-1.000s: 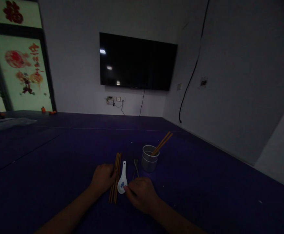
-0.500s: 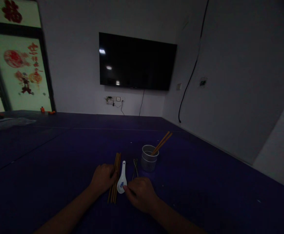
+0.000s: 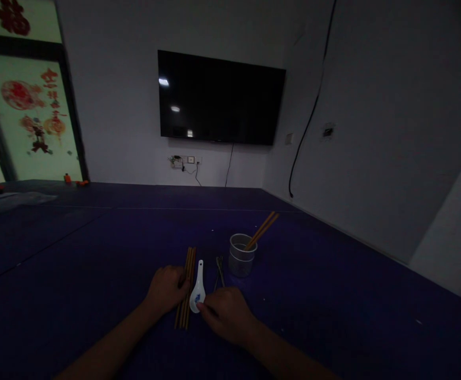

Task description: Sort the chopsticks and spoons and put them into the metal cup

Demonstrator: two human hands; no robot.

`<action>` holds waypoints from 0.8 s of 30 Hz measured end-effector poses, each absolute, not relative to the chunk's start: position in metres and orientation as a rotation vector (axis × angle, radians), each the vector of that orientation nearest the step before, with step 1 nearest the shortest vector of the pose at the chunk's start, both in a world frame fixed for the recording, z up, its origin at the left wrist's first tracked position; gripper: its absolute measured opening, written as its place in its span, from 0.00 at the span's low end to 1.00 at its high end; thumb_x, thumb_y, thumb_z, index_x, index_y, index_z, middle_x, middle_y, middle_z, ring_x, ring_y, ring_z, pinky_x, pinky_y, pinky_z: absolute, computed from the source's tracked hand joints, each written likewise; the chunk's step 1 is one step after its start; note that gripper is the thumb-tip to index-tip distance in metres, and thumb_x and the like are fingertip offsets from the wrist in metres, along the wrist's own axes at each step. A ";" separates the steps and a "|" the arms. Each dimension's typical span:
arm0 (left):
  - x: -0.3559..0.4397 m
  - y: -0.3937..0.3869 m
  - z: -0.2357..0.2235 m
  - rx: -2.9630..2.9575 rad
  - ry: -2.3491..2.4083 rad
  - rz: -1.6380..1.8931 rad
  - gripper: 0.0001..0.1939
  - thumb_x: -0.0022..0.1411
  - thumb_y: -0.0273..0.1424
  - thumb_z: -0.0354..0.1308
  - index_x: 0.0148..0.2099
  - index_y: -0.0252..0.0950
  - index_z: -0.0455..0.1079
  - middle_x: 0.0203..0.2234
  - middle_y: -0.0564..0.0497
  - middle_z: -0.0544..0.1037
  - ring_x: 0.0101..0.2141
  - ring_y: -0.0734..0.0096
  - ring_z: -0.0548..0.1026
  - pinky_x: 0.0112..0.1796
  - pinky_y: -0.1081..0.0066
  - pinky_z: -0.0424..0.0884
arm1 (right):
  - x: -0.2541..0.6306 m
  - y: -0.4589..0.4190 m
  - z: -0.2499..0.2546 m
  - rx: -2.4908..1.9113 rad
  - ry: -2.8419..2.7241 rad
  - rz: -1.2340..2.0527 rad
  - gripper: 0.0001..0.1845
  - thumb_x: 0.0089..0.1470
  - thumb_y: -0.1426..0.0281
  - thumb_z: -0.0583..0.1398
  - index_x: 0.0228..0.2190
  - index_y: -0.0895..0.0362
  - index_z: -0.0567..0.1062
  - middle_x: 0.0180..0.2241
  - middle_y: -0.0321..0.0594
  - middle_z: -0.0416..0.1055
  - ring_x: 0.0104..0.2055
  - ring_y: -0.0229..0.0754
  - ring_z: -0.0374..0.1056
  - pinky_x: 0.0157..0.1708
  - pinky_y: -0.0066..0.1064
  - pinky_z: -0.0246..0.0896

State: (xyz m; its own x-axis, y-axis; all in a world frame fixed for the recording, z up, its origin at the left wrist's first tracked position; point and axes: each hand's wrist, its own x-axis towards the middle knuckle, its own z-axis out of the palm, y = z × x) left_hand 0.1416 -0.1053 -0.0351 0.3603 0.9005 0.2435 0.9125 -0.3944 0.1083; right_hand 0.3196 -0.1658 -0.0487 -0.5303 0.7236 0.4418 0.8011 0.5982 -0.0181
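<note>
Head view, little changed since earlier: lower centre, the left hand (image 3: 167, 287) touches thin brown wooden chopsticks (image 3: 191, 259), the right hand (image 3: 230, 315) a blue-patterned white spoon (image 3: 198, 289); whether either grip is clenched, I cannot tell. Purple surface (image 3: 84, 274) runs leftward; grey wall (image 3: 376, 174) edges it right.

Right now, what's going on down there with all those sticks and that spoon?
A person has both bare hands down at some tableware. The left hand rests at a row of chopsticks lying on the purple surface. The right hand has a fingertip at the bowl of the white spoon, just right of that row. Some thin metal pieces lie partly hidden behind that hand. Farther back, two more sticks lean in an upright cup.
</note>
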 end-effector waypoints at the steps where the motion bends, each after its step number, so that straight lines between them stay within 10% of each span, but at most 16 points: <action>1: 0.142 -0.105 -0.035 -2.562 -1.702 -0.413 0.12 0.60 0.34 0.46 0.29 0.36 0.67 0.26 0.49 0.77 0.30 0.66 0.74 0.30 0.69 0.60 | 0.319 -0.166 -0.048 -1.240 -2.448 -0.241 0.17 0.59 0.66 0.53 0.22 0.57 0.74 0.24 0.38 0.76 0.25 0.37 0.71 0.24 0.27 0.50; 24: 0.139 -0.104 -0.036 -2.657 -1.620 -0.445 0.15 0.62 0.36 0.45 0.28 0.36 0.67 0.26 0.48 0.77 0.29 0.66 0.73 0.29 0.70 0.59 | 0.317 -0.169 -0.042 -1.379 -2.461 -0.058 0.15 0.59 0.64 0.54 0.26 0.56 0.75 0.28 0.37 0.77 0.29 0.40 0.73 0.23 0.26 0.48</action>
State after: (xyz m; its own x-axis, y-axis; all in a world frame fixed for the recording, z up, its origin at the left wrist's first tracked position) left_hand 0.1389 -0.1040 -0.0364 0.4289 0.8714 0.2383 0.8707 -0.4690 0.1479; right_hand 0.3166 -0.1691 -0.0420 -0.4837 0.8245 0.2935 0.8375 0.5335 -0.1184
